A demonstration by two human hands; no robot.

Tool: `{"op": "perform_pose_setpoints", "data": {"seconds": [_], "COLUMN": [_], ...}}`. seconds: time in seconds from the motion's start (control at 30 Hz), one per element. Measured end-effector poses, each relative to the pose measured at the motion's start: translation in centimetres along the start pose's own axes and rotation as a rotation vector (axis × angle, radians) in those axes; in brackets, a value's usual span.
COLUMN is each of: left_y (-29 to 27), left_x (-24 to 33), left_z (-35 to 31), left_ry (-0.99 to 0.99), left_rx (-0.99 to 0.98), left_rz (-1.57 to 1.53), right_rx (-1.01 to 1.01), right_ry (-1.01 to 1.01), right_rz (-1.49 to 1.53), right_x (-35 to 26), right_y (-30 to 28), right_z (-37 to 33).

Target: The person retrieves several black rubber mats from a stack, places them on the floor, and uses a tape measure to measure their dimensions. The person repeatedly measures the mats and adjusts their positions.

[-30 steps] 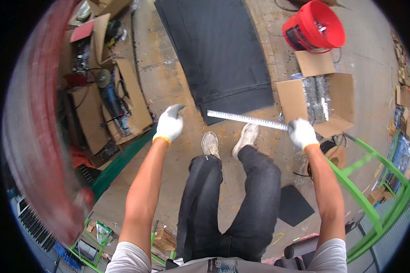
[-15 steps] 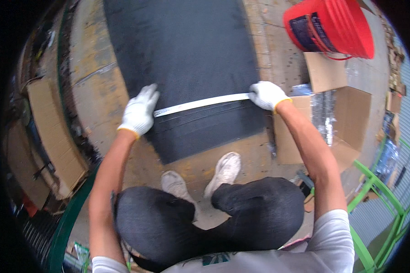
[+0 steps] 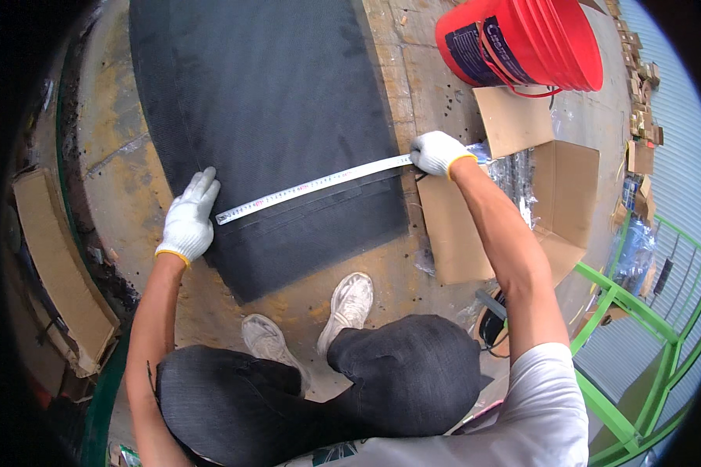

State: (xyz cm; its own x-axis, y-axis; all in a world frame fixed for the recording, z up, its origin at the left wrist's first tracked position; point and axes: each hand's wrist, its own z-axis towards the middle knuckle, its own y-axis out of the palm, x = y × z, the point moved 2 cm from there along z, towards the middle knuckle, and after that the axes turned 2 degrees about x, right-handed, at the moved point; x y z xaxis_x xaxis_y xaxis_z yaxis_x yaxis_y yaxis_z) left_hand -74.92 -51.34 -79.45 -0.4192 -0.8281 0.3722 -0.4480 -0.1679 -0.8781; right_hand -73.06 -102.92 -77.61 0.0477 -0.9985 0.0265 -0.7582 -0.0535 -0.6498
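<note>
A white tape measure blade [image 3: 311, 187] stretches across a black rubber-like sheet [image 3: 319, 257] on the floor, close to the sheet's near end and running alongside a crease or seam. My right hand [image 3: 438, 153], in a white knit glove with a yellow cuff, is closed round the blade's right end at the sheet's right edge; the tape's case, if inside, is hidden. Also gloved, my left hand [image 3: 191, 216] rests with fingers stretched out on the sheet's left edge, just left of the blade's free end, and grips nothing I can see.
A red bucket [image 3: 522, 43] lies tipped at the far right. Below it stands an open cardboard box [image 3: 565, 187] with clear-wrapped items. Green metal railing [image 3: 627, 303] rises at the lower right. A long flattened carton [image 3: 58, 265] leans at the left. My shoes [image 3: 350, 300] are just short of the sheet.
The whole view has shifted, so the sheet, bucket and box appear farther left. The left hand now sits slightly apart from the blade's end. My right hand keeps its hold on the tape.
</note>
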Motion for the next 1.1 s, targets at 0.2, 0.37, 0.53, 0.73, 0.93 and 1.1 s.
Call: {"op": "perform_pose_setpoints", "data": {"seconds": [0.2,0.37,0.53,0.73,0.93,1.1], "left_y": [-3.7,-2.6,4.1,4.1,-7.7,-27.9], "left_x": [-0.2,-1.3,1.5,2.6,3.6,7.7], "left_z": [-0.3,-2.0,-3.2,-2.5,-3.8,-10.4], "left_ry": [-0.416,-0.696,-0.855,-1.045,-0.843,-0.686], "left_rx": [0.294,0.365,0.035,0.18,0.27,0.371], "left_rz": [-0.563,-0.803,-0.853,-1.373,-1.27,-0.805], "right_rx": [0.219,0.142,0.322,0.291,0.223,0.28], "right_ry": [-0.337,-0.169,0.356,0.302,0.209,0.124], "right_rz": [0.288,0.493,0.484,0.726,0.871,0.739], "right_x": [-5.1,-8.6,-5.2,-3.6,-4.6,-9.3], "right_y": [-2.7,0.7,3.0,3.3,-5.8,-12.8], "right_z": [-5.9,-8.7,-5.5,-3.4,-12.1,-25.1]}}
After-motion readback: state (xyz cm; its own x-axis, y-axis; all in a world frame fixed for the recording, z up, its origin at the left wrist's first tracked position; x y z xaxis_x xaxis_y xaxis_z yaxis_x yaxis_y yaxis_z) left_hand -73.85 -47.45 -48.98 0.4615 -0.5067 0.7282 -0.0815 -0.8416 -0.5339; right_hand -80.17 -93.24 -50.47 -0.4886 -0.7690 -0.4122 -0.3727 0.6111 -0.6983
